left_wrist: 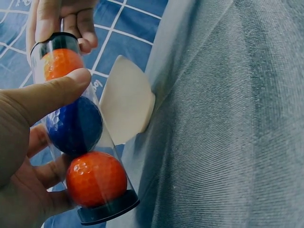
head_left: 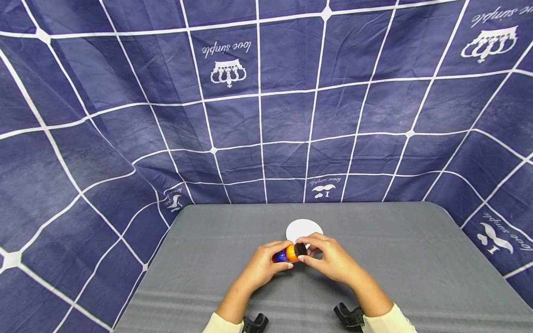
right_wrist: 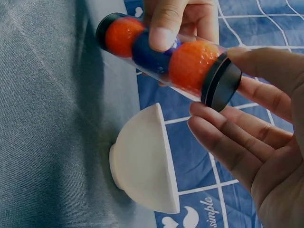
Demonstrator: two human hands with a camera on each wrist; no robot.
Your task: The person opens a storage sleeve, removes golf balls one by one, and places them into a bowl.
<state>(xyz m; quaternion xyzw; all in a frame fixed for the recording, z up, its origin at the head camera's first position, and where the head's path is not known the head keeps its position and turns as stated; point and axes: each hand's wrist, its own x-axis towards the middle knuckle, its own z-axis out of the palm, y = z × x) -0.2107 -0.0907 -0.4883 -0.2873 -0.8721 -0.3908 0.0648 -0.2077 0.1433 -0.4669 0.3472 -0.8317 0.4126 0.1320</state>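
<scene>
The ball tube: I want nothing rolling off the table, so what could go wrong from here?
The clear tube is held level above the grey table. If the right hand pulls the black cap off, the orange ball beside it may roll out. The white bowl sits just beyond the hands, so spilled balls may miss it.

— Where am I looking from on the head view?

— From above and behind, facing forward and down over the table (head_left: 416, 259), far enough to take in both hands and the backdrop (head_left: 266, 115).

— And my wrist views?

— Both sit very near. The left wrist view looks along the left hand (left_wrist: 23, 142) at the tube (left_wrist: 80, 133); the right wrist view faces it from the other end. I see the tube and the bowl (right_wrist: 142, 166) in all three.
</scene>
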